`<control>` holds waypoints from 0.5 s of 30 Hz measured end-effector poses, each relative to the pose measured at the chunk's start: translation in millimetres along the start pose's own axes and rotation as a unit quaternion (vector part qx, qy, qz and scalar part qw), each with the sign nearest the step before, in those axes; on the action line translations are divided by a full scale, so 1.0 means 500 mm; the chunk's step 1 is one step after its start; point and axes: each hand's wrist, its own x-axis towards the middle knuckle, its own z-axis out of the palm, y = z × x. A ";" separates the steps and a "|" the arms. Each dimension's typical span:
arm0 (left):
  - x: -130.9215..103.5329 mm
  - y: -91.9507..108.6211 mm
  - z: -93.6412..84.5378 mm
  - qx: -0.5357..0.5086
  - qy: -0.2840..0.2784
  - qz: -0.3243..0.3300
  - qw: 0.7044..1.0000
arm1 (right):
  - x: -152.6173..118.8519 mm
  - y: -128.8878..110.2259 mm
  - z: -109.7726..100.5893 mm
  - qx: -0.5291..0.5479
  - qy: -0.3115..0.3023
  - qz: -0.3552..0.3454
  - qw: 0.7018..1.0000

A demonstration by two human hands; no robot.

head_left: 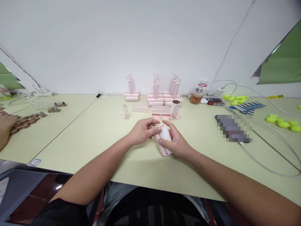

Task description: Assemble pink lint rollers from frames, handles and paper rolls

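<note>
Both hands hold a pink lint roller (165, 139) with a white roll in its casing, tilted just above the tabletop. My left hand (146, 131) pinches the casing's upper left end between thumb and fingers. On the other side my right hand (175, 140) wraps the white roll, its thumb lying across the front. Directly behind the hands is an open pink casing (161, 115) with a see-through cover. Short pale pink handles stand to either side of it, one on the left (125, 112) and one on the right (175, 112).
Pink rollers (155, 101) with upright heart-looped handles (156, 88) line the wall. A drink bottle (198, 91), a phone (232, 128) on a cable and yellow-green pieces (283, 122) lie to the right. At far left, another person's hand (8, 122) is beside brown pieces (24, 123).
</note>
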 end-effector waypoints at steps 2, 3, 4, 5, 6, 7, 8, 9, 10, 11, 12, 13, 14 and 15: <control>0.006 0.000 -0.020 0.052 0.077 0.018 0.996 | 0.005 0.001 -0.005 -0.009 0.023 0.024 0.999; 0.010 -0.001 -0.035 0.092 0.134 0.035 0.986 | 0.008 0.000 -0.009 -0.027 0.034 0.037 0.998; 0.013 -0.001 -0.054 0.137 0.202 0.052 0.968 | 0.010 -0.001 -0.014 -0.051 0.042 0.050 0.997; 0.016 -0.002 -0.076 0.181 0.272 0.063 0.943 | 0.012 -0.002 -0.019 -0.079 0.046 0.061 0.994; 0.018 -0.003 -0.098 0.217 0.336 0.062 0.915 | 0.014 -0.003 -0.025 -0.107 0.046 0.067 0.991; 0.021 -0.006 -0.120 0.248 0.388 0.049 0.886 | 0.016 -0.005 -0.031 -0.134 0.044 0.070 0.988; 0.022 -0.010 -0.141 0.272 0.422 0.025 0.865 | 0.018 -0.006 -0.036 -0.156 0.042 0.069 0.985; 0.024 -0.015 -0.159 0.289 0.439 -0.007 0.851 | 0.020 -0.008 -0.041 -0.172 0.041 0.067 0.982; 0.026 -0.020 -0.173 0.304 0.441 -0.043 0.843 | 0.022 -0.009 -0.045 -0.185 0.043 0.067 0.979; 0.028 -0.027 -0.184 0.316 0.432 -0.077 0.841 | 0.023 -0.009 -0.047 -0.195 0.045 0.069 0.977; 0.030 -0.035 -0.191 0.327 0.416 -0.109 0.842 | 0.025 -0.009 -0.049 -0.202 0.047 0.072 0.976; 0.033 -0.044 -0.195 0.336 0.397 -0.136 0.843 | 0.026 -0.009 -0.050 -0.208 0.049 0.075 0.974; 0.036 -0.053 -0.198 0.344 0.378 -0.158 0.845 | 0.027 -0.009 -0.051 -0.216 0.051 0.077 0.972; 0.040 -0.063 -0.199 0.350 0.362 -0.178 0.846 | 0.028 -0.009 -0.052 -0.226 0.050 0.078 0.970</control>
